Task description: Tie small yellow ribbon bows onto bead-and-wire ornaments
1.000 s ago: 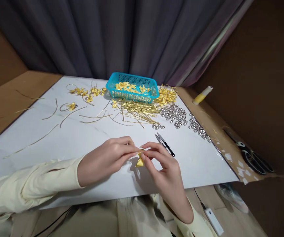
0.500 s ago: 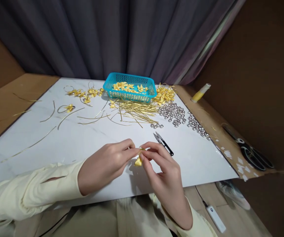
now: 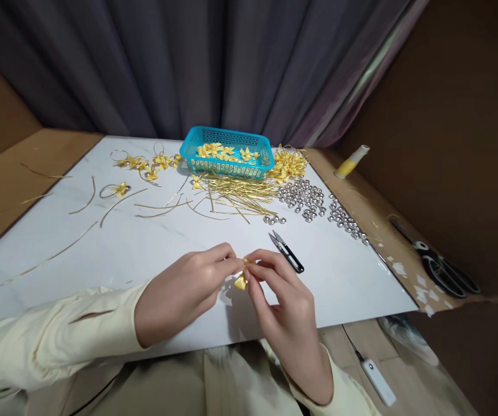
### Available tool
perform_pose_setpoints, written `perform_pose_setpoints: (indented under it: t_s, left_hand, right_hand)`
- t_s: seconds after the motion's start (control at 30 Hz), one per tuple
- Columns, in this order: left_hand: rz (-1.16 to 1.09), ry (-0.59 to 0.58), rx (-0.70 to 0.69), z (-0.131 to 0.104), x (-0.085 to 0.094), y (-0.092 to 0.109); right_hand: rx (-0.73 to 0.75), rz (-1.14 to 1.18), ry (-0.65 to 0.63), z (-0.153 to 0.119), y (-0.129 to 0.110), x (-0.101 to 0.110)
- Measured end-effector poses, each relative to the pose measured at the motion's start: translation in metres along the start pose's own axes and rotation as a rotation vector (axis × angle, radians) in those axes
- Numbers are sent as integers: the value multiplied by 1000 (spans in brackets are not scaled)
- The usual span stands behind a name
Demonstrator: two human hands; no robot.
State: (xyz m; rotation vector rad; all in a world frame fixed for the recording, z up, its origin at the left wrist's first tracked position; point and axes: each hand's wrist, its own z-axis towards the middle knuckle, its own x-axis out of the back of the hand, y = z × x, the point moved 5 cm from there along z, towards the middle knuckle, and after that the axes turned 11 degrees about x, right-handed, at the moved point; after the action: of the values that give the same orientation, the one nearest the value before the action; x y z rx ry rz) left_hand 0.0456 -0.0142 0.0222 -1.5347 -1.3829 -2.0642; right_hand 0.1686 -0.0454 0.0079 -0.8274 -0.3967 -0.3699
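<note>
A small yellow satin ribbon bow [image 3: 241, 282] is pinched between my two hands above the near part of the white board. My left hand [image 3: 188, 289] grips its upper left side with thumb and forefinger, the other fingers curled. From the other side my right hand [image 3: 286, 300] holds it with thumb and fingertips. The fingertips hide the bow's middle, so I cannot tell whether a cord or bead is in them. Just beyond my right hand lie black thread snips [image 3: 290, 254], blades pointing away.
A blue basket [image 3: 227, 170] holds yellow bows. Around it lie gold cords [image 3: 240, 193], silver beads [image 3: 303, 196], a pile of corded bows [image 3: 290, 164] and several looped bows [image 3: 149, 164]. At right are large scissors [image 3: 443, 271] and a yellow-and-white tube [image 3: 353, 162].
Both hands have shifted very slightly to the left with the bow, which has tilted a little between the fingers. Everything on the board lies as before.
</note>
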Motion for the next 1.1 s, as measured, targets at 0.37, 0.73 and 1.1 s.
perform_pose_setpoints:
  t_s: [0.37, 0.73, 1.1]
  left_hand:
    - [441, 102, -44, -2, -11, 7]
    - [236, 145, -3, -4, -3, 10]
    - [-388, -89, 311, 26, 15, -20]
  right_hand:
    - [19, -39, -14, 0, 0, -2]
    - [154, -258, 27, -2, -2, -5]
    - [121, -180, 50, 0, -6, 10]
